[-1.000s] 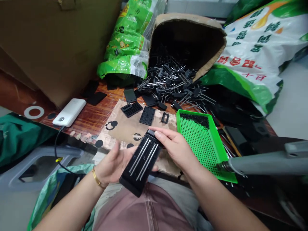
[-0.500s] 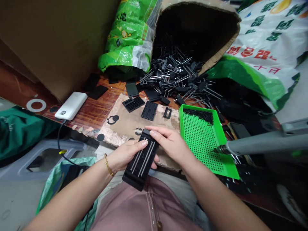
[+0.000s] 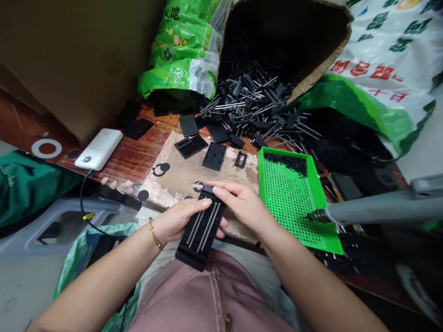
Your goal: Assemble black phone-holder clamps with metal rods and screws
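The black plate [image 3: 201, 230] is pinched between left hand [image 3: 176, 220] and right hand [image 3: 242, 207] fingers.

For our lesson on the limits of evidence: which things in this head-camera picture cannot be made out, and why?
All in the head view:
The black plate underside: hidden by the plate and left hand.
The cardboard box interior: too dark.
The grey tool: far end cut off by the right edge.
The black bits in the green tray: too small to tell.
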Available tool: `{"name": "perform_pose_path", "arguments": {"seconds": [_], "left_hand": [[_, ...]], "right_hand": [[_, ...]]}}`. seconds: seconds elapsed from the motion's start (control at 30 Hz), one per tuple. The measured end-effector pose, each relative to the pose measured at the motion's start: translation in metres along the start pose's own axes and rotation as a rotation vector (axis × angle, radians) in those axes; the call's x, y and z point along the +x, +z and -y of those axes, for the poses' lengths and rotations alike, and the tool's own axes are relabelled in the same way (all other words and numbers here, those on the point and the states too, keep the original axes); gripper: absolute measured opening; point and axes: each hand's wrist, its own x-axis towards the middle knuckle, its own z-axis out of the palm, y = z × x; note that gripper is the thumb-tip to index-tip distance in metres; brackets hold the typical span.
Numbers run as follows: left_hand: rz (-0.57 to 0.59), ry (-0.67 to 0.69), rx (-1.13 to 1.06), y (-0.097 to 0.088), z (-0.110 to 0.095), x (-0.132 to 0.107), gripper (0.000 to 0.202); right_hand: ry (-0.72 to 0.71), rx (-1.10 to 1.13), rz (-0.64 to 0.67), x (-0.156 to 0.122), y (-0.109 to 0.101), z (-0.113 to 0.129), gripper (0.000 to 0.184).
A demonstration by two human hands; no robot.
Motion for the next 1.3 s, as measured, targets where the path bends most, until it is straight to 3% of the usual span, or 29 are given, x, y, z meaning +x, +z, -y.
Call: {"name": "perform_pose_path", "arguments": {"seconds": [0.47, 0.8, 1.17, 1.3], "left_hand": [[-0.245, -0.036, 0.201, 0.006, 0.000, 0.007, 0.036], [-0.183, -0.012, 0.143, 0.001, 0.003, 0.007, 0.035], [-0.036, 0.004, 0.065, 0.000, -0.001, 0.000, 0.038], [-0.032, -0.004, 0.034, 0.000, -0.001, 0.001, 0.040]], "right_hand": [[-0.010, 0.003, 0.017, 0.003, 0.004, -0.008, 0.029], [-0.022, -0.006, 0.035, 0.004, 0.002, -0.013, 0.029], [0.042, 0.093, 0.041, 0.002, 0.001, -0.009, 0.030], [0.070, 0.114, 0.042, 0.002, 0.001, -0.011, 0.030]]}}
